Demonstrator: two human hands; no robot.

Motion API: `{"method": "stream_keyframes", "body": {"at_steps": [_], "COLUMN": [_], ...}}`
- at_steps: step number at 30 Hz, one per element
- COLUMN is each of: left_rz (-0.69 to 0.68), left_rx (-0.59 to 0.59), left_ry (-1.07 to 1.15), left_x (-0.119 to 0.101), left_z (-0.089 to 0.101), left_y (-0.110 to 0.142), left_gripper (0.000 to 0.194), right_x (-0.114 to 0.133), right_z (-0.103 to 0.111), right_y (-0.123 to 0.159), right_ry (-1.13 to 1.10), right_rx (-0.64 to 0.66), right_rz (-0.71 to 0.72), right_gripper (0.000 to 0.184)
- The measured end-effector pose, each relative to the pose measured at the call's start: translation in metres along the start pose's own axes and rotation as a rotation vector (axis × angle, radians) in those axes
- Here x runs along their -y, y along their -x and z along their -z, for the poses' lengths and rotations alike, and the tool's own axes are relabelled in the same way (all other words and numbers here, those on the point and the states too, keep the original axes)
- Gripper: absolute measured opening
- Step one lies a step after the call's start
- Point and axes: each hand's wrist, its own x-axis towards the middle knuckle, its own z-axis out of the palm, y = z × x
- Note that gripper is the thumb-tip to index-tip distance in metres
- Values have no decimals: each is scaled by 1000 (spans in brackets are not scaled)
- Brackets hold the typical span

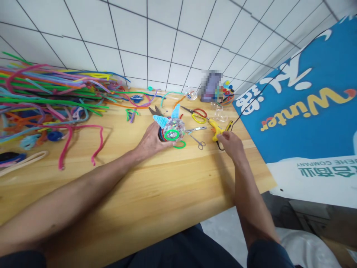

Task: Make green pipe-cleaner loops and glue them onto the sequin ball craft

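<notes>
My left hand (152, 142) wraps round a small craft figure (177, 126) above the table. The figure has a round, speckled head, two light-blue pointed ears and a green ring on its front; its lower part is mostly hidden by my fingers. A second green ring (181, 144) shows beside my left thumb. Over to the right, my right hand (232, 143) is closed on a yellow hot glue gun (215, 127), whose nozzle points up and left. Small scissors (198, 142) and a slim utility knife (196, 129) lie between my hands.
A large heap of coloured pipe cleaners (55, 87) covers the table's left side. Behind the figure lie pliers (155, 111) and red-and-yellow-handled scissors (198, 115). Clear plastic domes (191, 93) sit near the tiled wall (161, 37). A black cord (252, 100) runs across the blue banner (301, 100).
</notes>
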Motion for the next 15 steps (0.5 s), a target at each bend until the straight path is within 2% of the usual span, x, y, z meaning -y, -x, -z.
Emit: {"method": "stream_keyframes", "body": {"at_steps": [2,4,6,10,15], "left_rz": [-15,-46,-82,-108,-29], "left_rx": [-2,-2,-4,29,64], "left_ry": [4,-6,-31,-64,-42], "left_x": [3,7,11,14,10], "left_z": [-1,-1,-2,-1,2], "left_y": [1,3,4,7,6], "left_gripper": [91,93,91,86,105], "right_x": [9,20,32,42,36], "right_z": [-2,-14,-32,-60,-67], "right_y": [9,14,12,-4,-15], "right_ry": [152,194,244,416,502], "right_rx": [-40,17,90,207,210], "right_rz": [217,465,622,651,634], "right_gripper": [25,25,27,27,28]}}
